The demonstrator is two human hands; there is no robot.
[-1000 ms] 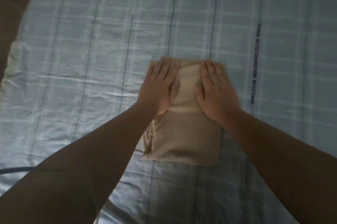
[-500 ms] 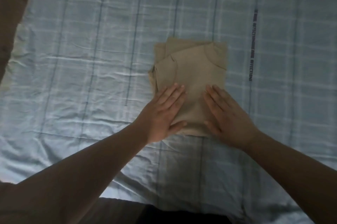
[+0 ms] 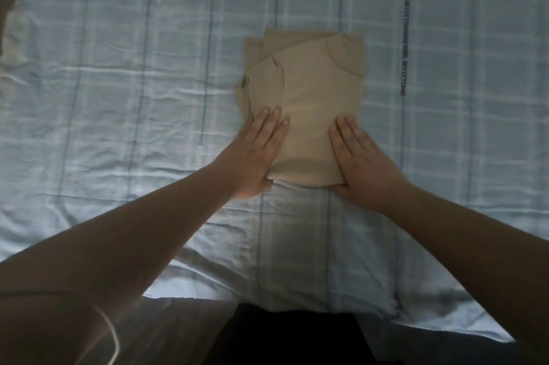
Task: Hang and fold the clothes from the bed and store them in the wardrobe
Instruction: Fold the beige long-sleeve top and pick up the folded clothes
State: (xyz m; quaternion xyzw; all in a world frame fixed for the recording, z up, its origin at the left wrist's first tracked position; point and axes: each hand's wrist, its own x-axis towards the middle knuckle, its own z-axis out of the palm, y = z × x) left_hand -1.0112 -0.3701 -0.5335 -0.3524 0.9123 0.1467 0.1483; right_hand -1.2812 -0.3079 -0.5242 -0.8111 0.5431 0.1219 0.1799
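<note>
A tan garment (image 3: 309,109), folded into a compact rectangle, lies on the light blue checked bed sheet (image 3: 118,82). My left hand (image 3: 255,156) is at its near left corner, fingers straight on top and thumb tucked at the near edge. At the near right corner my right hand (image 3: 359,159) mirrors it, fingers on the cloth and thumb under the near edge. Both hands pinch the fold's near corners.
The sheet spreads wide on all sides of the garment, with wrinkles at the left. A dark printed strip (image 3: 405,38) runs along the sheet to the right. The bed's near edge (image 3: 267,302) is just in front of my body.
Both hands slid from the garment's far end down to its near corners, and the thumbs moved to the near edge. The view shifted back, so the bed's edge shows.
</note>
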